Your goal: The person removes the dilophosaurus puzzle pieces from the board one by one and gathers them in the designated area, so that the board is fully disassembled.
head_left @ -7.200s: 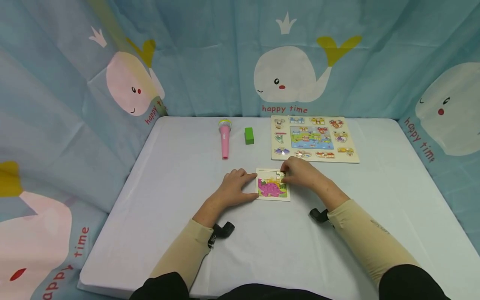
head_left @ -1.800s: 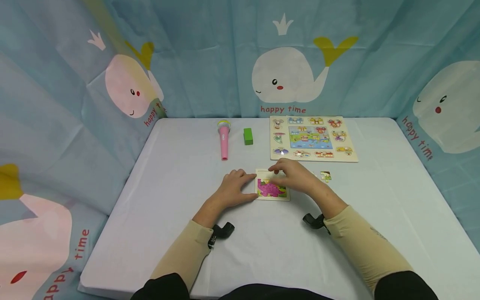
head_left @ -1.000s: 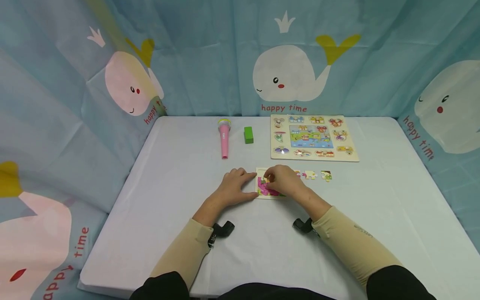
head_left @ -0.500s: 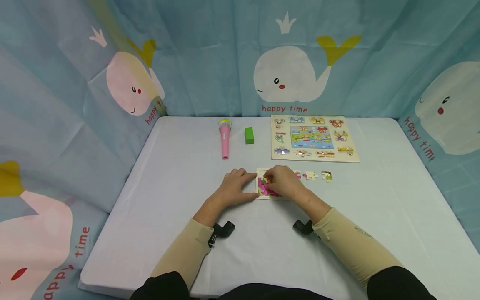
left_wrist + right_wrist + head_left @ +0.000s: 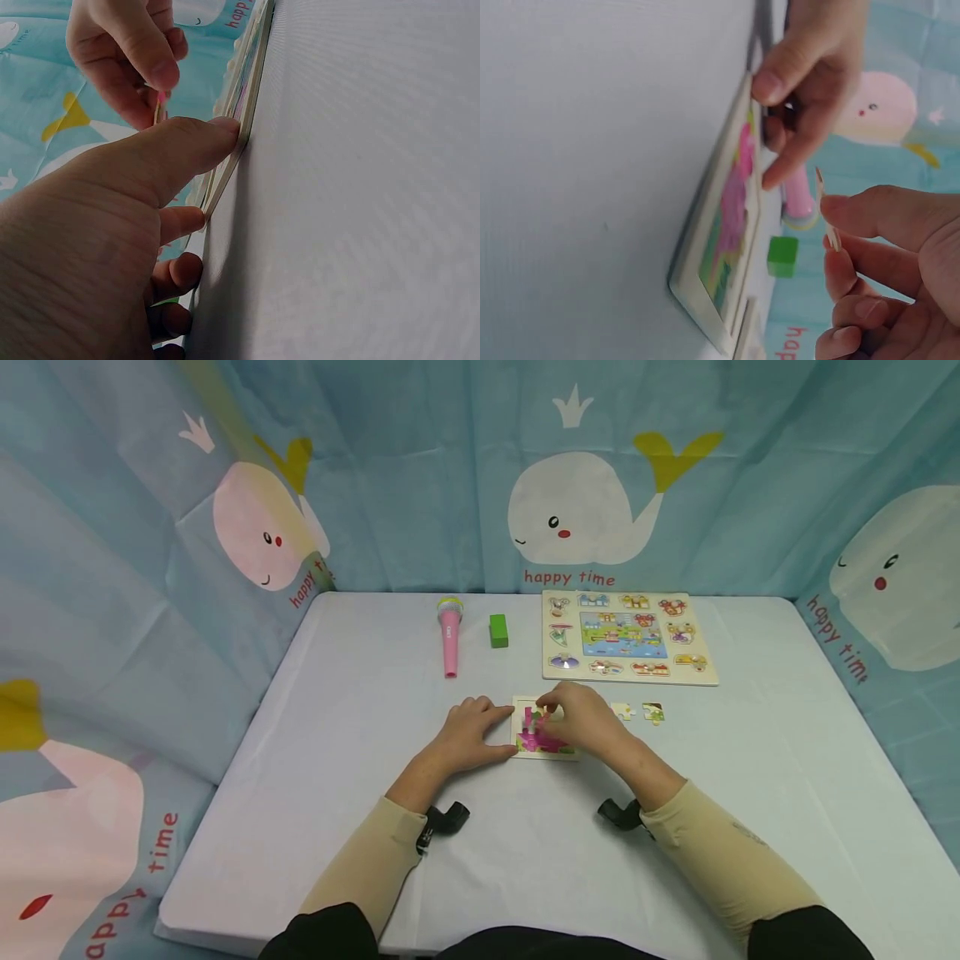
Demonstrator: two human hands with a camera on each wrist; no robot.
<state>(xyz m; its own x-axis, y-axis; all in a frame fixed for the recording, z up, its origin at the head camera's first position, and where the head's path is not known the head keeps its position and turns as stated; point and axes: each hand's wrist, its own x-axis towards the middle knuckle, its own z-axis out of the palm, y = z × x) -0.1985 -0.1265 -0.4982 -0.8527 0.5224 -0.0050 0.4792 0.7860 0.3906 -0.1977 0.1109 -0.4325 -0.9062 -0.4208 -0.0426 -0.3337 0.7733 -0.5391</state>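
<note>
A small framed dinosaur jigsaw puzzle (image 5: 538, 743) lies on the white table, its pink dinosaur partly covered by my right hand. My left hand (image 5: 468, 737) touches the frame's left side, thumb at the near corner and index finger farther up, both fairly straight. Over the board, my right hand (image 5: 588, 717) pinches a thin puzzle piece (image 5: 833, 237) between thumb and fingers, lifted clear of the frame. Right of the board lie a pale yellow puzzle piece (image 5: 622, 711) and a green-and-brown puzzle piece (image 5: 653, 713).
Behind stand a pink toy microphone (image 5: 450, 639), a green block (image 5: 498, 631) and a larger wooden picture board (image 5: 630, 672). A blue whale-print curtain (image 5: 420, 485) encloses the back and sides of the white table (image 5: 360, 693).
Several seconds ago the board was fuller; loose pieces have since appeared to its right. During the last half second my right hand has risen rightward from the board, pinching a piece. Left hand unmoved.
</note>
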